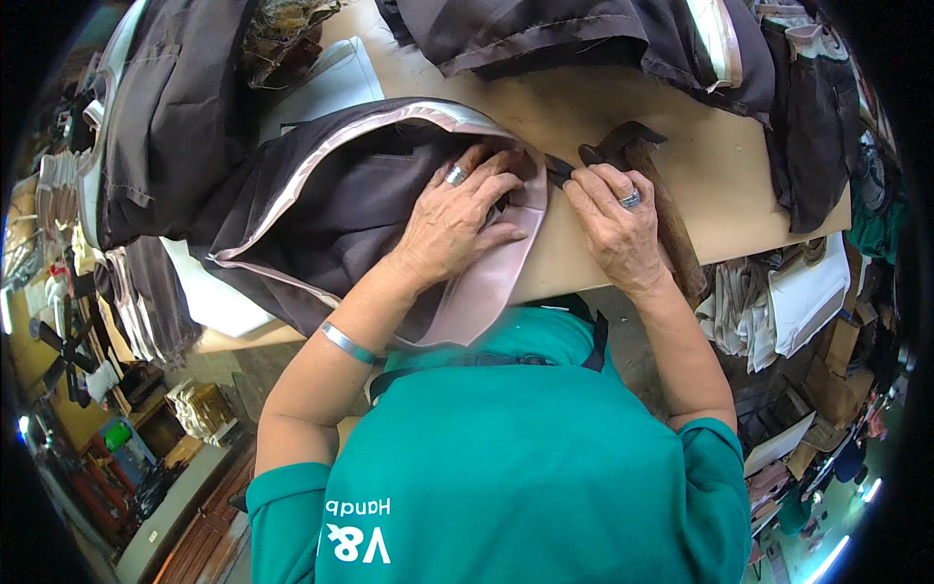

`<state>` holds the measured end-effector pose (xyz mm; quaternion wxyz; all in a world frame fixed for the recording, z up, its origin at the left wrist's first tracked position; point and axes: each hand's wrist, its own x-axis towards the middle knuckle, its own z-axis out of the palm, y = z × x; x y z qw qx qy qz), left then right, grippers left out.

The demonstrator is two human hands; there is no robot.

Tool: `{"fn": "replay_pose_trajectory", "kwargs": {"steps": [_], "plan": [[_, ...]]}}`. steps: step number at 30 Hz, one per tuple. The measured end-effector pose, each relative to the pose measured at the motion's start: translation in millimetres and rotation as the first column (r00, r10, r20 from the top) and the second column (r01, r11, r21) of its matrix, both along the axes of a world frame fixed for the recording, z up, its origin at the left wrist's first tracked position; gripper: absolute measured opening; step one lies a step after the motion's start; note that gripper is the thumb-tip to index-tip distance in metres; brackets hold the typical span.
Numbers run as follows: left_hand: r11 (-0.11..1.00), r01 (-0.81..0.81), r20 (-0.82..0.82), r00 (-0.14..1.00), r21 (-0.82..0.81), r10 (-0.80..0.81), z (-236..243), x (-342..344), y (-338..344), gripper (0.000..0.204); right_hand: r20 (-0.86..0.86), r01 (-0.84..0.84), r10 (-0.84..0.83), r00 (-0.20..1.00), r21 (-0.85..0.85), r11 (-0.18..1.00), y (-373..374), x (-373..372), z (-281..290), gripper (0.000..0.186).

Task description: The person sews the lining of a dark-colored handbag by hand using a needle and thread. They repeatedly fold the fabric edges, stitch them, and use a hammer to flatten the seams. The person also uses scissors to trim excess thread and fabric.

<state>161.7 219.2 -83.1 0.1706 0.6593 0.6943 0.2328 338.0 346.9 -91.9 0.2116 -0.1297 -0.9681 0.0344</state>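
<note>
A dark brown fabric bag (pixel 341 214) with a shiny pale pink band around its mouth lies open before me on the table. My left hand (pixel 462 209) reaches into the mouth, its fingers curled against the fabric at the right end of the band. Just right of that rim, my right hand (pixel 615 219) is closed with a pinch on a short dark piece (pixel 557 168); whether it is a strap or a tool I cannot tell. Beside that hand lies a hammer (pixel 675 219) with a wooden handle and a dark metal head.
More dark brown fabric pieces (pixel 545 34) are spread along the far side of the tan table (pixel 720 180), and others (pixel 170 127) pile up at the left. A white sheet (pixel 336 83) lies behind the bag. Stacked cloth (pixel 744 307) stands below the table's right edge.
</note>
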Motion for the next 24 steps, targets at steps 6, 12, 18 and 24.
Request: {"fn": "replay_pose_trajectory", "kwargs": {"steps": [6, 12, 18, 24], "plan": [[1.000, -0.017, -0.156, 0.988, -0.008, 0.015, 0, 0, 11, 0.050, -0.125, 0.112, -0.104, 0.987, 0.053, 0.992, 14, 10, 7, 0.027], [0.991, 0.098, -0.077, 0.991, -0.092, -0.105, 6, -8, 14, 0.051, 0.270, 0.482, -0.431, 0.861, -0.166, 0.860, 37, 37, 13, 0.027], [0.999, 0.019, -0.138, 0.990, -0.032, -0.023, 7, 1, 21, 0.062, 0.180, 0.450, -0.416, 0.891, -0.472, 0.758, 48, 49, 24, 0.028], [0.998, 0.033, -0.165, 0.986, -0.052, -0.041, 8, 0, 22, 0.063, 0.129, 0.319, -0.310, 0.942, -0.629, 0.709, -1, 51, 38, 0.035]]}}
